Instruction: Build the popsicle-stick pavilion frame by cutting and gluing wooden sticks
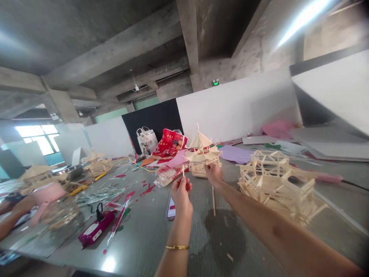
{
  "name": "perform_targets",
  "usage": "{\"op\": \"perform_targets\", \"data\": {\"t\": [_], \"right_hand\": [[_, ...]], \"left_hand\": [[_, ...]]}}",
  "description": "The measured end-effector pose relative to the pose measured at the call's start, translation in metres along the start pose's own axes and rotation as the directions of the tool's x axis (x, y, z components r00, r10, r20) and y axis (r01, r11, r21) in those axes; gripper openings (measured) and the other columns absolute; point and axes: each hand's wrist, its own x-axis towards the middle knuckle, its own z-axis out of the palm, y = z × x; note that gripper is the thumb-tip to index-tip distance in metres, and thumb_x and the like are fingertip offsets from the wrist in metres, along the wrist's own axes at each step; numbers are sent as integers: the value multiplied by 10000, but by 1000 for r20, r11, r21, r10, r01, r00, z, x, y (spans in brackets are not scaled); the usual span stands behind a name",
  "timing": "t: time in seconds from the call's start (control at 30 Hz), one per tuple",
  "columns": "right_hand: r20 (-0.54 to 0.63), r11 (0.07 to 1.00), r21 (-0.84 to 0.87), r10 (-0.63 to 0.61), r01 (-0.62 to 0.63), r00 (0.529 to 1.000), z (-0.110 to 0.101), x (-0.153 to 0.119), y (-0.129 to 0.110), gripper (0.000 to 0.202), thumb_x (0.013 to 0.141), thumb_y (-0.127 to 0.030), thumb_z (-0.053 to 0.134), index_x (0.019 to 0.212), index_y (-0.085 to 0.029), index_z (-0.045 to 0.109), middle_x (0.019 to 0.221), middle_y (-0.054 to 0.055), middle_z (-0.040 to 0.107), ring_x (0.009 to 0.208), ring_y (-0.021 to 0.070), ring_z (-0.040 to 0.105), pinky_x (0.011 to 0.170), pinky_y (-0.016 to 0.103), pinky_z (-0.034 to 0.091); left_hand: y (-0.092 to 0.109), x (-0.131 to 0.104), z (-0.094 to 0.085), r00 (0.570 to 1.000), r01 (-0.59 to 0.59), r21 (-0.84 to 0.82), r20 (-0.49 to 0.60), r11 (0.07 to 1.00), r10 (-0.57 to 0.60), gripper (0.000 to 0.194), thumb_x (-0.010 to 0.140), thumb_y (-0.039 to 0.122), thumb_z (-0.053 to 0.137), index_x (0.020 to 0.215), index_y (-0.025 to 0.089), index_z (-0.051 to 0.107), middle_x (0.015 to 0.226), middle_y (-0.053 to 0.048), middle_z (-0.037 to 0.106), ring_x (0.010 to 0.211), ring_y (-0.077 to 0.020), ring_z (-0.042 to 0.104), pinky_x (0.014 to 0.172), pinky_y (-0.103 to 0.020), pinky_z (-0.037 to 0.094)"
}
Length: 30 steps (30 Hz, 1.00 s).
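Note:
Between the finger and thumb of my left hand (181, 190) a short thin wooden stick (183, 171) is pinched, pointing up. My right hand (213, 175) is at the lower front of a small wooden pagoda model (201, 154) with a pointed roof. Its fingers are curled together against the model's right side; whatever is between them is hidden. A loose wooden stick (213, 201) lies on the table just below that hand. Under my left hand a phone (171, 207) with a lit screen is partly covered.
An open wooden frame model (279, 184) stands at right, near a pink-handled tool (328, 177) with a cord. To the left lie a purple power strip (96, 227) and plastic wrappers (119, 219). Red bag (170, 144) behind. At far left, another person's arm (17, 213).

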Motion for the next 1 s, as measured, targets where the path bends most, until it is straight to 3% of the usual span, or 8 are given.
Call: {"op": "perform_targets", "data": {"t": [0.1,0.33,0.4,0.57,0.67,0.73,0.83,1.0], "right_hand": [[-24,999,-36,-17,16,1000,-13,-18,-9,280,930,-383,454,1028,-156,587,1047,66,574,923,151,555,834,341,469],[-91,990,-109,-100,90,991,-50,-66,-24,308,906,-401,474,903,-124,610,846,39,603,781,135,570,710,293,461],[-110,985,-124,-134,121,985,-58,-77,-23,287,887,-368,473,843,-137,639,789,44,614,740,144,569,635,255,416],[-121,964,-156,-234,215,965,-67,-93,-13,255,824,-315,500,706,-163,668,688,56,623,670,152,561,528,229,251],[-123,952,-158,-282,262,951,-69,-99,-9,258,828,-311,491,697,-168,661,684,49,624,649,135,541,526,231,212],[-123,947,-154,-301,281,946,-71,-100,-9,261,829,-311,486,690,-168,654,671,45,618,630,126,524,524,232,199],[-119,945,-144,-312,294,943,-73,-101,-10,265,827,-314,485,674,-165,642,641,40,603,601,117,499,518,229,192],[-127,948,-133,-306,290,943,-75,-101,-8,272,836,-325,482,672,-163,626,636,36,592,579,107,472,512,222,187]], "left_hand": [[16,13,-1,988,-152,123,26,981,150,172,632,258,642,747,138,599,599,26,566,474,-67,500,460,-182,380],[74,32,20,939,-343,271,136,899,317,206,596,270,681,748,137,638,565,42,568,472,-70,487,474,-183,369],[86,36,28,894,-444,380,246,811,374,197,613,282,678,752,146,647,607,19,613,524,-95,540,514,-197,400],[102,41,53,739,-673,616,541,409,401,137,704,294,617,769,185,668,715,-10,684,655,-137,613,624,-226,433],[104,40,65,704,-685,708,584,170,405,99,720,279,610,737,202,670,720,-7,693,699,-151,624,630,-228,415],[103,39,68,701,-656,751,570,74,429,101,737,283,598,747,212,670,732,-3,699,706,-154,626,621,-228,401],[100,40,69,709,-612,790,533,29,461,126,768,300,569,780,221,666,756,-3,704,697,-153,626,604,-226,388],[97,48,75,702,-641,766,561,46,439,117,773,291,574,798,219,663,783,1,705,727,-144,627,637,-216,402]]}}
